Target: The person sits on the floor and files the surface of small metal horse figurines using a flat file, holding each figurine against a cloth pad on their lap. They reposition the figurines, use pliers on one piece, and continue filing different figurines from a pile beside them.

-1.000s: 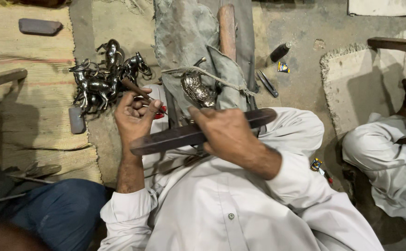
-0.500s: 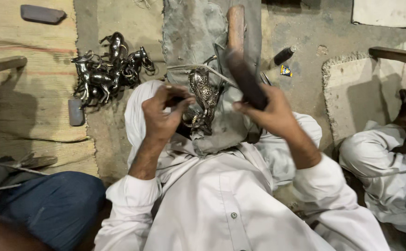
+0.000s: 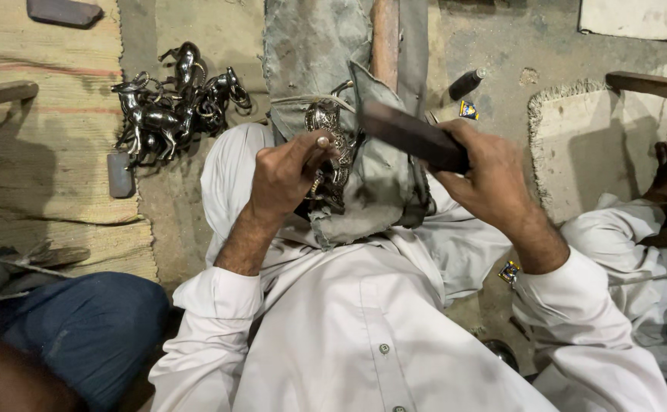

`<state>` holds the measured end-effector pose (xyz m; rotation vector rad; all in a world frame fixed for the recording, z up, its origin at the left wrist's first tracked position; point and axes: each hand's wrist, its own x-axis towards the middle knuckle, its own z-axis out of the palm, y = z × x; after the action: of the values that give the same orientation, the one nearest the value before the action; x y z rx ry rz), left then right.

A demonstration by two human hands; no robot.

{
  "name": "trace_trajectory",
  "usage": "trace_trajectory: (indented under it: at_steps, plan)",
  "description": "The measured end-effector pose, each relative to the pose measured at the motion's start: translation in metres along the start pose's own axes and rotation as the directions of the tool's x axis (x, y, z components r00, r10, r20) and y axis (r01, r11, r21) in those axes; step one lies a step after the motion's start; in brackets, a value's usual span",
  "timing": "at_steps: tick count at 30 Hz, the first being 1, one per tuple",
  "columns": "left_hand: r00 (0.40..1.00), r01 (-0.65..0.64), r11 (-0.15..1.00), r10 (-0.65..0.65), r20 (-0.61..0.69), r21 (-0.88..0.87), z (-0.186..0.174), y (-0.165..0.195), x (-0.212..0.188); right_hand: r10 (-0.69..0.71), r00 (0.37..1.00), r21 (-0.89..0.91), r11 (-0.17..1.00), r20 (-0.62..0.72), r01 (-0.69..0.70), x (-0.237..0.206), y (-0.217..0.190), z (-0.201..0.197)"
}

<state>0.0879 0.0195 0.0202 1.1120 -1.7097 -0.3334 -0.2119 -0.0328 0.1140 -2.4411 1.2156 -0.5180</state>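
Two small packages on the floor. Small square wrapper (image 3: 468, 110), blue with yellow and red print, lies just beside a dark cylindrical bottle (image 3: 465, 83). Second similar wrapper (image 3: 510, 272) lies near the right sleeve (image 3: 578, 305). No signs, no screens.

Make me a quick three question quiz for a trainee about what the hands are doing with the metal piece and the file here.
1. True or false: the right hand grips the dark flat file.
2. Which hand steadies the ornate metal piece? A left B right
3. Fill in: the metal horse figures lie on the ____ side of the picture.

Key: 1 true. 2 A, the left hand. 3 left.
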Motion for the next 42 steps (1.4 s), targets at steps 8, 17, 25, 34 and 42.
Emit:
trace_trajectory:
  at_steps: [8,17,25,34,42]
  plan:
    - [0.998,-0.043,0.993,0.038,0.047,0.112,0.001,-0.006,-0.003,-0.284,0.936,-0.332,0.921,-0.210,0.204,0.021,-0.025,-0.022]
    - [0.997,-0.074,0.992,0.072,0.024,0.104,0.003,-0.004,-0.004,-0.401,0.913,-0.620,0.735,-0.070,0.275,0.030,-0.046,-0.048]
    - [0.996,-0.088,0.992,0.088,0.005,0.092,0.003,0.001,0.000,-0.332,0.941,-0.550,0.798,-0.061,0.246,0.024,-0.040,-0.050]
    - [0.991,-0.116,0.987,0.108,0.080,0.108,0.005,-0.006,-0.006,-0.306,0.950,-0.546,0.806,-0.056,0.227,0.020,-0.036,-0.047]
    - [0.997,-0.018,0.998,0.023,0.074,-0.061,-0.006,0.006,0.009,-0.115,0.993,-0.345,0.931,0.042,0.122,0.013,-0.027,-0.047]
